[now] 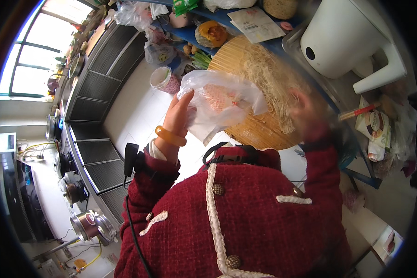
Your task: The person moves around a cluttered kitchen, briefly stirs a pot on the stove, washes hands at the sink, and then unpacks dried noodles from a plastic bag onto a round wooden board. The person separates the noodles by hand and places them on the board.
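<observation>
My left hand, with an amber-coloured bangle at its wrist, grips the near-left edge of a translucent white plastic bag. Something pinkish with a net-like pattern shows in or through the bag; I cannot tell what it is. Dried pale noodles lie in a loose tangle on a round bamboo tray, and the bag overlaps the tray's left side. My right hand is blurred at the right edge of the noodles. Whether its fingers hold any strands cannot be made out.
A cut pumpkin, green onions and a printed paper packet lie behind the tray. At right stand a white jug and chopsticks in a red wrapper. A lined bin stands on the floor beyond my left hand.
</observation>
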Motion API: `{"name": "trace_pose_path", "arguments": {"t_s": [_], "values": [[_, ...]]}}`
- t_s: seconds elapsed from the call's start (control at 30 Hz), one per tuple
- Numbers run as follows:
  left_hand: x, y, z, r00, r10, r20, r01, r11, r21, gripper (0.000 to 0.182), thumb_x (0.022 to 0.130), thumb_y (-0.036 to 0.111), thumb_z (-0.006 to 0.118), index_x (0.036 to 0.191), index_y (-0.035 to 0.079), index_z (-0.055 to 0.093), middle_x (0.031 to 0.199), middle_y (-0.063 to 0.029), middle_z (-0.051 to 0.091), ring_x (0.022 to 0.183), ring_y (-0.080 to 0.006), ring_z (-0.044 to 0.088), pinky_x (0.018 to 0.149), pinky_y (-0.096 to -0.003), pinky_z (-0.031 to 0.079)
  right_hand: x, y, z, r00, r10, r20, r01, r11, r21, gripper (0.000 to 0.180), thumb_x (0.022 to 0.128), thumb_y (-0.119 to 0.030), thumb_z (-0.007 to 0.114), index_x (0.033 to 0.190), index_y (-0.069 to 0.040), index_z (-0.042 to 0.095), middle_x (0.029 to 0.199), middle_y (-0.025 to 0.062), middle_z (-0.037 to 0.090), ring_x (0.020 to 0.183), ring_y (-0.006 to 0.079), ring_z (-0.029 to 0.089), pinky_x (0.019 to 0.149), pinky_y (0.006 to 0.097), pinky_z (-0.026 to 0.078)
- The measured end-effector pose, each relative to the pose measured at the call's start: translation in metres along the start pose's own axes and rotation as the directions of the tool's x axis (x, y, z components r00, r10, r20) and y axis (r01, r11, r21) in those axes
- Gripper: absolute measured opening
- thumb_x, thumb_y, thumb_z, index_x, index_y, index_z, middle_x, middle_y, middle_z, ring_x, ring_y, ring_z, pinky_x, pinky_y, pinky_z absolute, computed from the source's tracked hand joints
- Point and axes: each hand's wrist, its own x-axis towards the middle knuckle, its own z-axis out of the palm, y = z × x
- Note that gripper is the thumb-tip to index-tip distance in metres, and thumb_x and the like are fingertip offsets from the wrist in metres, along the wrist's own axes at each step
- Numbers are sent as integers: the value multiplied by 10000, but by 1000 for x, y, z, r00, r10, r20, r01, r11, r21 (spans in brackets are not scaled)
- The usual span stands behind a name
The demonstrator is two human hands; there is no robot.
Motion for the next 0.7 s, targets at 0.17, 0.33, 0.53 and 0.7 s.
{"name": "trace_pose_path", "arguments": {"t_s": [0.17,0.33,0.53,0.7], "values": [[8,-4,19,998,46,31,-46,999,13,374,924,236,509,1234,34,455,1067,-56,575,901,-158,552,790,-287,451,-1,-14,16,895,2,446,39,996,-81,596,622,-144,724,1169,-1,535,983,43,595,927,111,551,817,261,457],[3,-15,40,992,103,-73,-55,875,482,673,859,357,603,1274,-106,345,1020,-185,579,845,-179,572,725,-290,458,35,15,46,930,-78,359,217,906,-364,655,638,-323,772,1155,20,560,1106,191,608,1024,277,586,892,343,448],[-17,-19,58,998,-38,41,23,948,318,547,902,326,548,1268,-43,377,816,-52,585,677,-131,546,580,-262,428,56,40,101,967,170,191,-204,963,176,354,779,-251,690,1015,-4,596,878,76,619,797,176,610,688,338,504],[-35,-19,75,932,-288,221,306,951,-51,276,906,286,566,1042,46,557,751,-8,563,613,-97,510,557,-224,405,56,26,148,982,-50,184,-48,870,491,225,855,-158,557,1010,4,579,883,90,631,787,183,603,653,327,488]]}}
